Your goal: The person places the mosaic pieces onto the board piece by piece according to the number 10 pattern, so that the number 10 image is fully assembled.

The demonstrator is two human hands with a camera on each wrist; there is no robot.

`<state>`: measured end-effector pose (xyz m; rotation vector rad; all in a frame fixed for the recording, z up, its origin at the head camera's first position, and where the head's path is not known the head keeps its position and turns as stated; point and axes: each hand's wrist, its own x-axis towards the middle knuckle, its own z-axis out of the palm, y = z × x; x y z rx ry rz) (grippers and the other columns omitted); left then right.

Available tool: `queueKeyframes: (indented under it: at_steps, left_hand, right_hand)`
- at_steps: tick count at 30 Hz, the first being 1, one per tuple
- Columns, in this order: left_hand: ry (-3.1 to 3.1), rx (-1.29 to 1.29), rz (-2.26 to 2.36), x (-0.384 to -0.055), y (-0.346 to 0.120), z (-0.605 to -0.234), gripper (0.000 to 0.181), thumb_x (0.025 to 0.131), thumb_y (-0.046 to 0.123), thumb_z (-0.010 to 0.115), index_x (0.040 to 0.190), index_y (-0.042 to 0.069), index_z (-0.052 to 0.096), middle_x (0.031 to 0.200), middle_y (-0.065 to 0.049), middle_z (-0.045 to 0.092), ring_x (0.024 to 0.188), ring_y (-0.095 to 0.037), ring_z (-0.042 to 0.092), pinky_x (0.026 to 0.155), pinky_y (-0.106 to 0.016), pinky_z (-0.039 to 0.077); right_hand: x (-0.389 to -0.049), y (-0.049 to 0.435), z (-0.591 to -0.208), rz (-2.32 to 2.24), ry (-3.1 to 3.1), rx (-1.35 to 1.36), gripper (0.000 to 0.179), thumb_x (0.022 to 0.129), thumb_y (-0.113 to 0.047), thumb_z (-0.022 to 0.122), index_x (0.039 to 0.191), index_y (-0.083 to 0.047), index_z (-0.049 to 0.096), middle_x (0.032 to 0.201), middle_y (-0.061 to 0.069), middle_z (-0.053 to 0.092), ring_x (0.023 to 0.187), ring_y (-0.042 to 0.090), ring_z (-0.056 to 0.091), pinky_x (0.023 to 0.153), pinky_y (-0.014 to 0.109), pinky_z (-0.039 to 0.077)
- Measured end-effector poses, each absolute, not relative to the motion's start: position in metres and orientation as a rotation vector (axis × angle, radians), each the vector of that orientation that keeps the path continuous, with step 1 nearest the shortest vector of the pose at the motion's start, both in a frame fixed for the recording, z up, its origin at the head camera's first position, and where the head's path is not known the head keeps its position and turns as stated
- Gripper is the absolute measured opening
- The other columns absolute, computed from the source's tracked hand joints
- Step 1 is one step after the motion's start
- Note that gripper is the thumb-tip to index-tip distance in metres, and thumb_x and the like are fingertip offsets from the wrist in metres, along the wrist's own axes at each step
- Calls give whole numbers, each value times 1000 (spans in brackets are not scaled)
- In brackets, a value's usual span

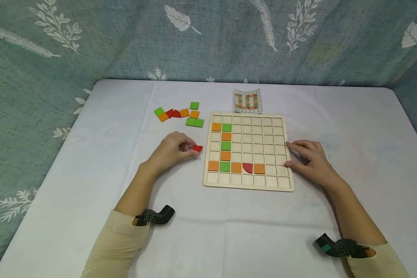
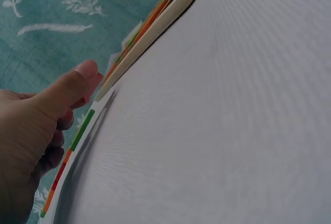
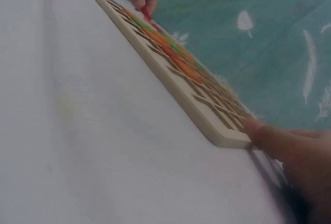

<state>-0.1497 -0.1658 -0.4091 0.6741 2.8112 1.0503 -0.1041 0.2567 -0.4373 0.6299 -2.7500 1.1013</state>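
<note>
Through my cameras I see a white-covered table (image 1: 201,239) before a teal, leaf-patterned curtain (image 1: 222,42). The left hand (image 1: 172,150) pinches a red piece (image 1: 198,148) just left of the wooden grid board (image 1: 247,148); the right hand (image 1: 312,160), thumb and fingers apart, touches its right edge.

- The head camera is looking forward and down from farther off.
- The wrist cameras are facing low across the table (image 1: 194,239), tilted, close by the left hand (image 1: 173,150) and right hand (image 1: 311,160).
- All three are sharing the board (image 1: 247,147).
</note>
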Motion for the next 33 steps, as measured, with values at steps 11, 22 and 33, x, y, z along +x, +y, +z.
queueKeyframes:
  at_steps: [11, 22, 33]
  left_hand:
    - [2742, 809, 1114, -139, -152, -396, 25, 73, 23, 82, 89, 10, 68, 73, 2, 50, 76, -14, 44, 68, -27, 36]
    - [2687, 1186, 1187, -127, -116, -390, 32, 67, 23, 85, 89, 8, 67, 69, 4, 50, 74, -11, 45, 72, -28, 36]
    - [2660, 1434, 1126, -122, -75, -382, 33, 63, 29, 87, 84, 10, 70, 64, 5, 50, 67, -12, 45, 74, -28, 35]
  right_hand:
    - [-107, 263, -433, 1175, -2812, 651, 52, 75, -10, 79, 123, -1, 62, 120, 17, 53, 115, 34, 37, 90, 51, 26]
    - [-109, 265, -438, 1220, -2758, 619, 44, 74, -7, 79, 117, -3, 66, 116, 14, 57, 112, 27, 39, 90, 48, 27]
    - [-111, 266, -437, 1252, -2754, 621, 44, 74, -8, 79, 116, -3, 65, 117, 15, 58, 112, 26, 39, 90, 47, 26]
